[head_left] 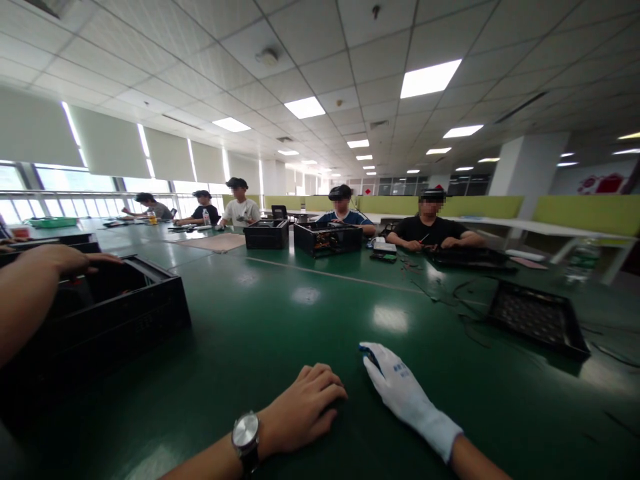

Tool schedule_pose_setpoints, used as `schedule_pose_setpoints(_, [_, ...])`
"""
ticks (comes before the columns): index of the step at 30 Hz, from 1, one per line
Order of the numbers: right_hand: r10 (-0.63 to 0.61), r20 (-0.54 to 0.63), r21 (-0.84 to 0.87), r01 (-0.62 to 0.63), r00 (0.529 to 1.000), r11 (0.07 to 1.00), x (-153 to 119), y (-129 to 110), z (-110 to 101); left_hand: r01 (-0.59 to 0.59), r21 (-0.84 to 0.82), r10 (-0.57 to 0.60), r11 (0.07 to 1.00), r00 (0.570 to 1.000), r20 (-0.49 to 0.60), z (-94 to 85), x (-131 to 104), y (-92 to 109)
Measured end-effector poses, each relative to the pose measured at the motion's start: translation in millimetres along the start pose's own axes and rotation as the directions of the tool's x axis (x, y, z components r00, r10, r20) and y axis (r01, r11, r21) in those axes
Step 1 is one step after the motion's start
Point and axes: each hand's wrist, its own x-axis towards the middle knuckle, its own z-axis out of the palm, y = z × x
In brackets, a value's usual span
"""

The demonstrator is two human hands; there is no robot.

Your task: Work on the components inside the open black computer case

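My left hand (303,408) is bare, with a wristwatch (245,432) on its wrist. It rests on the green table (280,313) with the fingers curled under and nothing visible in them. My right hand (400,390) wears a white glove and lies flat on the table just beside it, fingers stretched forward. A small dark blue thing (367,351) shows under its fingertips; I cannot tell what it is. The two hands are a few centimetres apart.
A black crate (125,313) stands at the left with another person's bare arm (35,283) lying over its rim. A black mesh tray (537,317) and loose cables (450,297) lie at the right. Several seated people work at the far side with more black crates (325,238).
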Motion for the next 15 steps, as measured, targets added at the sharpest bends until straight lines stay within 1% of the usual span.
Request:
schedule_pose_setpoints(6, [0.012, -0.02, 0.038, -0.011, 1.0, 0.999, 0, 1, 1, -0.013, 0.028, 0.013, 1.0, 1.0, -0.007, -2.0, -1, 1])
schedule_pose_setpoints(11, [0.037, -0.064, 0.132, -0.029, 0.997, 0.991, -1, -5, -4, -0.037, 0.068, 0.041, 0.997, 0.998, -0.058, 1.1, -2, -1])
schedule_pose_setpoints(13, [0.058, -0.095, 0.164, -0.042, 0.994, 0.986, -2, -4, -5, -0.043, 0.116, 0.056, 0.992, 0.992, -0.115, -7.6, 0, -9])
schedule_pose_setpoints(14, [0.064, -0.109, 0.18, -0.043, 0.992, 0.983, -3, -4, -5, -0.035, 0.147, 0.059, 0.989, 0.984, -0.166, -17.7, 2, -16])
schedule_pose_setpoints(15, [0.064, -0.123, 0.193, -0.039, 0.99, 0.98, -5, -2, -5, -0.01, 0.179, 0.053, 0.984, 0.97, -0.236, -32.2, 6, -24])
